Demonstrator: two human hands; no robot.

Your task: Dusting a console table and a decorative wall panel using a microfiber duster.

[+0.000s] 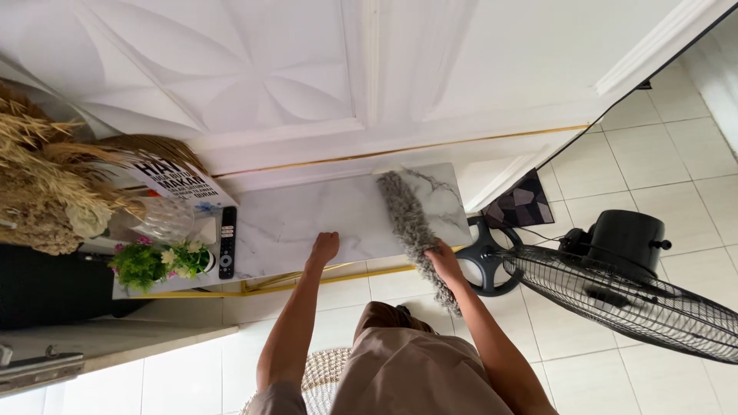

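Right hand (444, 257), centre-right of frame: fingers wrapped tight round the grey fluffy duster (411, 223), gripping at about its mid-length. Duster's long axis runs diagonally, from upper left at the back of the marble shelf (307, 223) down to lower right, past the shelf's front edge and alongside the forearm. Upper part lies on the shelf's right portion, touching the surface; lower end hangs off, over the floor tiles (661, 161).

Left hand (324, 247), centre of frame: curled, resting on the shelf's front edge, holding nothing that can be seen. Whether the fingers grip the edge or only press on it cannot be told. Duster lies to the right of this hand, near but apart; the right hand is the nearer, already on it.

Left end of the shelf: black remote control (227, 242), small potted plant (154, 263) with pink flowers, dried grass bunch (42, 184). Lower right of frame: black pedestal fan (615, 284), its base just beside the shelf's right end.
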